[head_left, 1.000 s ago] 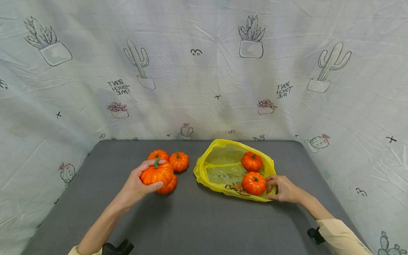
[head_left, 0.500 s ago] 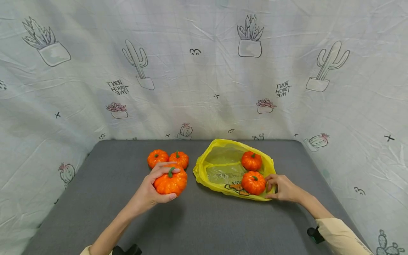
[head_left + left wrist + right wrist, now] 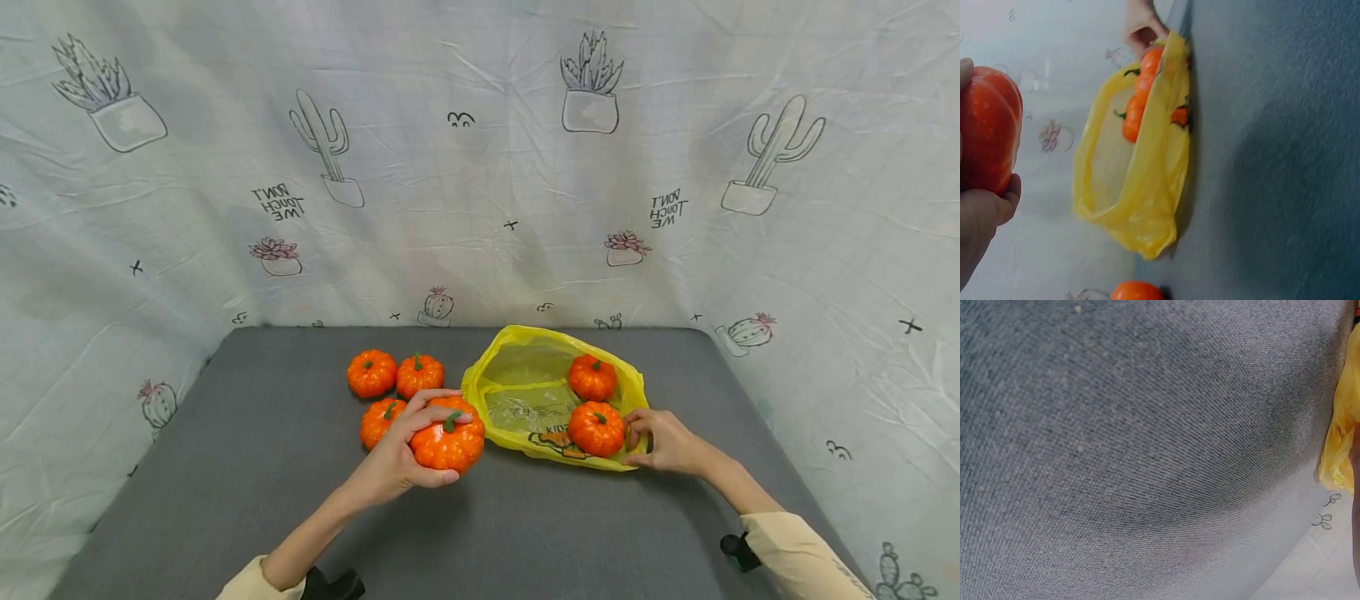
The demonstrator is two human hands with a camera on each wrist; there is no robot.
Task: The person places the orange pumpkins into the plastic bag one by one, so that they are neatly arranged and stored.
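Left hand (image 3: 397, 460) has slid right since the last head frame, taking its pumpkin (image 3: 450, 448) up to the left end of the yellow bag (image 3: 517, 336); right hand (image 3: 669, 442) and bag haven't shifted noticeably.

Held pumpkin: squat, deep ribs, glossy orange with bright highlights, short green stem pointing up. Left wrist view renders it redder, with pale flecks along the ribs (colour shift between cameras, same unit). Left hand is clamped on it, thumb on the near side, fingers over the far side, one fingertip close to the stem. It's off the table (image 3: 525, 533), shadow below. Overlaps the bag rim in the head view, but left wrist view shows a gap between them.

Right hand: fingers and thumb pinch the bag's right edge. Right wrist view gives little, mostly table plus a strip of bag.

Bag lies on its side, mouth wide, thin crinkled plastic, dark lettering and orange print inside the near edge. Two pumpkins in it at the right end, rear one (image 3: 592, 378) and front one (image 3: 597, 429), same ribbed orange finish, green stems.

Three loose pumpkins (image 3: 372, 373) sit clustered left of the bag, nearest one partly hidden by the left hand.
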